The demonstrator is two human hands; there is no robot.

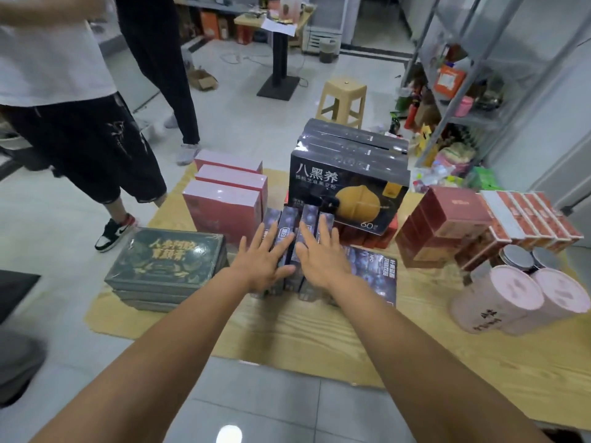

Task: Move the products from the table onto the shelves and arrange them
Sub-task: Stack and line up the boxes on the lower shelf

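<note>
At the far left two bystanders stand on the tiled floor (pixel 256 129): a person in a white shirt (pixel 48 59) just off the left corner, a person in black trousers (pixel 160 75) farther back. The table (pixel 319 340) is light wood; its left edge runs right beside a stack of dark green boxes (pixel 166 263), with no margin there. Behind that stack three pink boxes (pixel 224 203) stand in a row toward the far edge. A broad strip of bare wood lies between our hands and the near edge, the widest free room on the top.

Our left hand (pixel 262 266) and right hand (pixel 323 260) are both spread flat, fingers straight, palms down on the tops of the narrow purple boxes (pixel 289 223), which stand upright in a tight row at the table's middle. Close behind them large black boxes (pixel 345 187) wall off the far side. A flat purple box (pixel 374 273) lies just right of our right hand. Further right come red boxes (pixel 447 215), a row of red-and-white boxes (pixel 527 215), dark-lidded jars (pixel 516 257) and two pink canisters (pixel 511 302) near the right edge. Beyond the table a plastic stool (pixel 343 97) stands on the floor before the metal shelves (pixel 476 118), whose lower levels are crowded.
</note>
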